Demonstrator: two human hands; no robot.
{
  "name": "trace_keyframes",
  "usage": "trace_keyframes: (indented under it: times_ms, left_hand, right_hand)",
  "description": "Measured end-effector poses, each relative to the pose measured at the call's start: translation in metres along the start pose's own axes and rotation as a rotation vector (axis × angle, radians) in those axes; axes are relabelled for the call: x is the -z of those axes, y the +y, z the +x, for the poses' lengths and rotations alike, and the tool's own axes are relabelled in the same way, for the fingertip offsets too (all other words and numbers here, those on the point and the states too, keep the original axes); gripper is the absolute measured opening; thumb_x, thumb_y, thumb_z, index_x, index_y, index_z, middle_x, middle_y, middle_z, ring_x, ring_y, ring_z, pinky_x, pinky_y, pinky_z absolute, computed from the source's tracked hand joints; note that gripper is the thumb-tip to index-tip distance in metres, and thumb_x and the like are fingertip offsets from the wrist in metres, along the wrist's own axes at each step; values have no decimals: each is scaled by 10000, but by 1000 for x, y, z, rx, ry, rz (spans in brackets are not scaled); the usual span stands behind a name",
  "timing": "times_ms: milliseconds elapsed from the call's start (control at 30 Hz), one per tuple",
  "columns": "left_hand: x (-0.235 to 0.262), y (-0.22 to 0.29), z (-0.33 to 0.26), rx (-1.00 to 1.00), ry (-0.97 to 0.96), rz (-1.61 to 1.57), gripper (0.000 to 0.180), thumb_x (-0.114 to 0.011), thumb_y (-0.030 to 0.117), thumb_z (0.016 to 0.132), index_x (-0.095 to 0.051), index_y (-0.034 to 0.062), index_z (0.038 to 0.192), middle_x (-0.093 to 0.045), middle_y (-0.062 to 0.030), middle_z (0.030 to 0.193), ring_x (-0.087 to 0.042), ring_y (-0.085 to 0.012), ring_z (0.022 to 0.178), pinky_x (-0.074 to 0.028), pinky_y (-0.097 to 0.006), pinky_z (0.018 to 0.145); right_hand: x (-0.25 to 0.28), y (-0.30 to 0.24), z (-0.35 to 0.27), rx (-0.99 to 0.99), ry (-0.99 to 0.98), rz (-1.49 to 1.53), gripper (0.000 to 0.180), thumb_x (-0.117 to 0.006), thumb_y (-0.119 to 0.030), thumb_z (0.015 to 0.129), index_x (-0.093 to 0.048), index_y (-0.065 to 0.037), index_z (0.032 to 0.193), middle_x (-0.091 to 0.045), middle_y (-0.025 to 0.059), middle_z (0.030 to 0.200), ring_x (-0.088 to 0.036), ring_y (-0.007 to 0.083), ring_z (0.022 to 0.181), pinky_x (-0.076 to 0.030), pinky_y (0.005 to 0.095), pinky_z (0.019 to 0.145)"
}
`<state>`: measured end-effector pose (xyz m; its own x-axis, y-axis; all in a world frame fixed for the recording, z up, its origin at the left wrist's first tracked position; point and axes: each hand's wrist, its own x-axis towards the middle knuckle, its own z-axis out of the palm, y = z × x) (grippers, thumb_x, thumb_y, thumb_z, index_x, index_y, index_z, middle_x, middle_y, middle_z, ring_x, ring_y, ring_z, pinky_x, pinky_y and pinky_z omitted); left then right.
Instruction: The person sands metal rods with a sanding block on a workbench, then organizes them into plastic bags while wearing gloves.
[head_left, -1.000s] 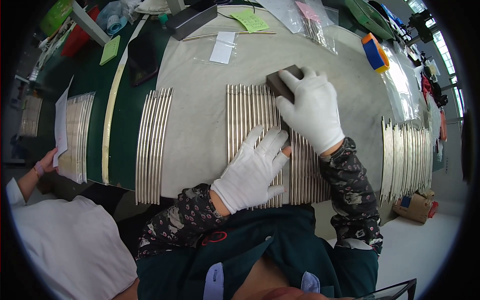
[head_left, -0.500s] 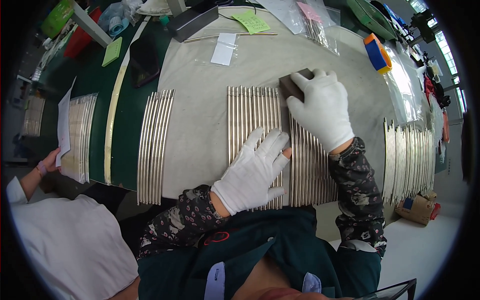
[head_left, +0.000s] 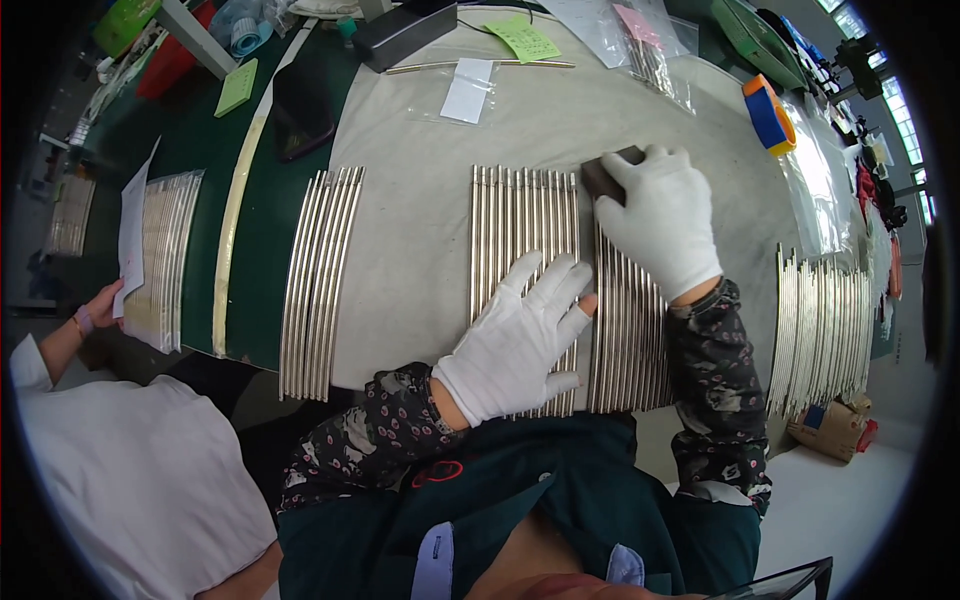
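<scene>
Left hand (head_left: 520, 340) lay flat on rods (head_left: 525, 215); right of these, right hand (head_left: 662, 215) gripped block (head_left: 599, 181), apparently rigid, best held by sides.

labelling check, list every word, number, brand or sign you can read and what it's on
No text is legible.
Upper-middle green sticky note: handwriting, too small to read.
Left sticky note, pink slip: any writing too blurred.
Red oval on green top: no readable lettering.

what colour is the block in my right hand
Dark brown; the block shows best in the head view.
</scene>
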<state>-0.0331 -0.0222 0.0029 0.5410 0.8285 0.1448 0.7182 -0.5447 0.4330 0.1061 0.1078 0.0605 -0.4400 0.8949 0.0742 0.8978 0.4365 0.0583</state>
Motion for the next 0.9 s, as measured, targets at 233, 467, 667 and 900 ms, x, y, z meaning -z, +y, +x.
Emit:
trace_keyframes:
  times_ms: [233, 467, 667, 900]
  left_hand:
    - [3, -1, 1, 15, -13, 2, 720, -668, 462, 761, -519, -18, 1276, -430, -207, 1379, -317, -323, 1353, -163, -496, 1149]
    - [2, -3, 2, 5, -15, 2, 725, -692, 438, 741, -516, -26, 1270, -429, -220, 1378, -325, -330, 1352, -167, -506, 1147]
    - [-4, -1, 0, 11, 16, 11, 727, -696, 431, 742, -504, -15, 1282, -431, -218, 1376, -335, -341, 1346, -162, -505, 1151]
    - [0, 1, -3, 3, 31, 64, 742, -694, 449, 737, -498, -3, 1293, -460, -205, 1322, -355, -333, 1316, -156, -503, 1154]
  right_hand:
    - [-22, -34, -5, 191, 190, 180, 413, -635, -248, 709, -682, -81, 1083, -604, 212, 972, -584, 362, 866, -497, 435, 771]
    - [-23, -41, -10, 250, 222, 179, 411, -632, -249, 714, -687, -90, 1089, -622, 186, 927, -586, 351, 855, -502, 437, 736]
    - [-10, -18, -12, 83, 136, 131, 445, -642, -247, 704, -675, -74, 1113, -608, 212, 983, -580, 357, 883, -493, 432, 763]
    - [-2, -13, -13, 39, 34, 96, 469, -652, -252, 707, -657, -69, 1139, -591, 232, 1013, -567, 379, 901, -484, 444, 790]
